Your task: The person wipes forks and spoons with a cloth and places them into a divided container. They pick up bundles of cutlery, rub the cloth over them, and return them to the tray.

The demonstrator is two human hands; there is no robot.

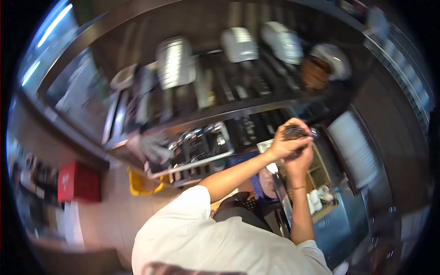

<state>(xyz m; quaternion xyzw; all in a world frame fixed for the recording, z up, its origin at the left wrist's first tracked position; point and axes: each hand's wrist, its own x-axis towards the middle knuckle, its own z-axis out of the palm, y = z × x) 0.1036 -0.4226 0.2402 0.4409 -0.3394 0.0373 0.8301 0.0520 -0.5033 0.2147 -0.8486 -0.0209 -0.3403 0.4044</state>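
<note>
My left hand (pixel 285 145) and my right hand (pixel 300 164) are together right of centre, fingers curled round a dark bundle (pixel 294 132) of thin pieces with shiny ends. Blur hides what the pieces are. The bundle is held above an open drawer (pixel 328 170) with wooden compartments, where white rolled items (pixel 315 200) lie below my hands. To the left of my hands, a light-rimmed tray (pixel 201 161) holds shiny metal objects (pixel 195 137).
A dark shelf (pixel 220 111) crosses above, bearing white containers (pixel 175 62) and a brown cup (pixel 315 72). White stacked items (pixel 354 149) stand at right. At lower left are a red crate (pixel 79 182) and a yellow bin (pixel 141 182); a grey glove-like item (pixel 156 147) hangs nearby.
</note>
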